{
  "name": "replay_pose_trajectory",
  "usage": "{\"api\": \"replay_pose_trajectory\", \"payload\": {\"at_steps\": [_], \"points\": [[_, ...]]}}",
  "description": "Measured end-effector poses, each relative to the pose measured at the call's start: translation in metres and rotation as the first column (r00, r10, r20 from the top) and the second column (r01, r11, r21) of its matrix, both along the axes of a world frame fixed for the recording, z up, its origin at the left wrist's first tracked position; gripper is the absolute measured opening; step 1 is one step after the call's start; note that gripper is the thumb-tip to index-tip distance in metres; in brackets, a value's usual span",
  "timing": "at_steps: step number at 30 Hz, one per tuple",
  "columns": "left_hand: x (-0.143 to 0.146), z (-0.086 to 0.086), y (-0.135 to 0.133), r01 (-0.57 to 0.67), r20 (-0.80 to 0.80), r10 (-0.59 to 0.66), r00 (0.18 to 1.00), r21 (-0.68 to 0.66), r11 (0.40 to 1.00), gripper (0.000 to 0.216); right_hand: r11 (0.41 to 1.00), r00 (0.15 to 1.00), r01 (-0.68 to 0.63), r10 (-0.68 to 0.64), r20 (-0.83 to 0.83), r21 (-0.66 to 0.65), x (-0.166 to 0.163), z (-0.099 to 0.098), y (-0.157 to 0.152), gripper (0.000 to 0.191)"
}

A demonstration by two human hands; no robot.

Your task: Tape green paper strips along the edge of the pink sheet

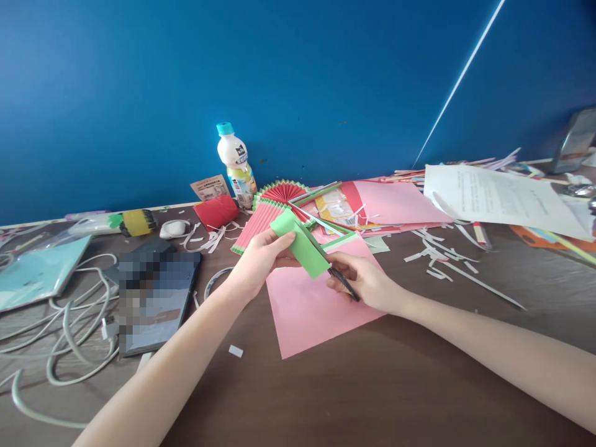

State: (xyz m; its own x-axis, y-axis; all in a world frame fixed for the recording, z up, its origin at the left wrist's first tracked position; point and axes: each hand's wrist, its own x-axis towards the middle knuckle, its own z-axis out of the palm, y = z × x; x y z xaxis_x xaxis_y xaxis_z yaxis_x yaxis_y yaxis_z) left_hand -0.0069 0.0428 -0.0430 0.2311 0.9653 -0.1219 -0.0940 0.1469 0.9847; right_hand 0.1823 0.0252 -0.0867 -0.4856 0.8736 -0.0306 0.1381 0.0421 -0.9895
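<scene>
Screen of flat dark tablet (153, 292) pixelated, unreadable. Most of black scissors (345, 285) hidden behind folded green paper strip (302, 245) and fingers of right hand (367, 282). Text on white printed sheet (493, 198) too small to read. At right edge, grey device (577, 139) cut off.

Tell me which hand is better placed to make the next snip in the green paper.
Right, probably: the right hand grips the scissors, blades against the green paper, while the left hand is busy pinching that paper above the pink sheet.
</scene>
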Motion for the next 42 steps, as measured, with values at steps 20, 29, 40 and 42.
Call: {"api": "replay_pose_trajectory", "payload": {"at_steps": [20, 29, 40, 42], "points": [[-0.0006, -0.003, 0.001, -0.091, -0.079, 0.098, 0.992, 0.089, 0.992, 0.026, 0.998, 0.997, -0.047, 0.049, -0.054, 0.039, 0.0019, -0.0072, 0.0019, 0.031], [-0.0007, -0.0033, 0.0021, -0.071, -0.022, 0.073, 0.997, 0.051, 0.996, 0.023, 0.999, 0.999, -0.043, 0.044, -0.03, 0.013, 0.0024, -0.0086, 0.0012, 0.032], [-0.0004, -0.0024, 0.0019, -0.044, 0.013, 0.044, 0.999, -0.03, 0.999, 0.022, 1.0, 1.0, -0.011, 0.011, 0.009, 0.012, 0.0034, -0.0075, 0.0015, 0.024], [0.0014, -0.0036, 0.0007, -0.033, -0.018, 0.033, 0.999, -0.024, 0.999, 0.024, 1.0, 0.999, -0.029, 0.029, -0.017, 0.007, 0.0036, -0.009, 0.0018, 0.024]]}}
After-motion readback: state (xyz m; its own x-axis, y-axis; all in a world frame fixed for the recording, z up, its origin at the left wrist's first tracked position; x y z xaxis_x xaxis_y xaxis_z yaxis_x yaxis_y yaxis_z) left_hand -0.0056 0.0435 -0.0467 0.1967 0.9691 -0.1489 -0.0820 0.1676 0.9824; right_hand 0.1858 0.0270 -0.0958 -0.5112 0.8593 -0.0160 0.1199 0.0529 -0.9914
